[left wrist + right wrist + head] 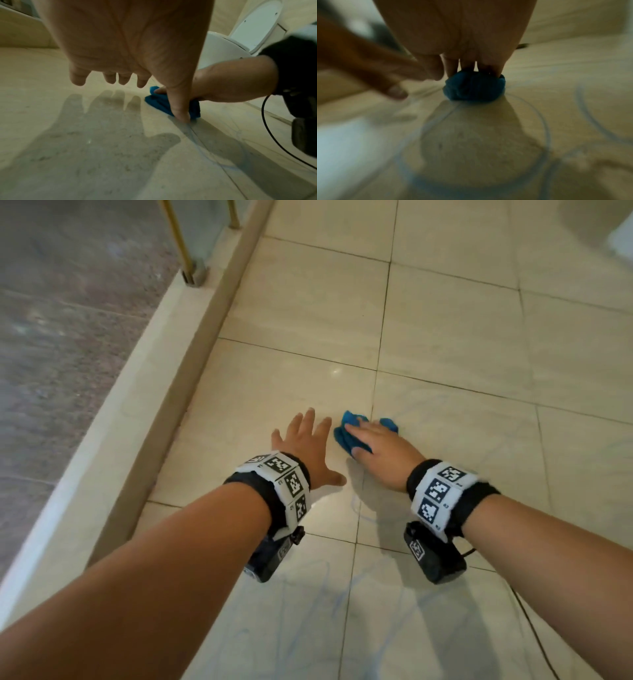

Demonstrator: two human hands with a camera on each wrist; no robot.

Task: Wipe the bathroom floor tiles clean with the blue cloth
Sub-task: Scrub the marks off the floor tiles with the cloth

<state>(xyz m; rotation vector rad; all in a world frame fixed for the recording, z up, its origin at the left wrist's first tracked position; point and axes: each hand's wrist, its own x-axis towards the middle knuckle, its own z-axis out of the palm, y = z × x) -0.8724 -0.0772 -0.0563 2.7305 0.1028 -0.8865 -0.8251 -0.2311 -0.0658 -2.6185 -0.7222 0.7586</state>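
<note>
Pressing down on the blue cloth point(354, 436), the right hand point(383, 451) lies with fingers spread over the bunched fabric and the thumb against its near edge; the cloth straddles a grout line of the floor tiles point(462, 344). The left hand point(308, 446) is splayed, fingers straight and apart, holding nothing, just left of the cloth. A raised stone curb point(144, 419) bounds the floor on the left; tiles run open ahead and to the right. Faint blue scribbles point(342, 611) mark the near tiles.

Left wrist view: the left palm sits above the tile, thumb tip beside the cloth, with its shadow below. A white toilet point(221, 48) stands beyond the right hand.

Right wrist view, blurred: fingers bear on the balled cloth; curved blue lines ring the tile nearer the camera.
</note>
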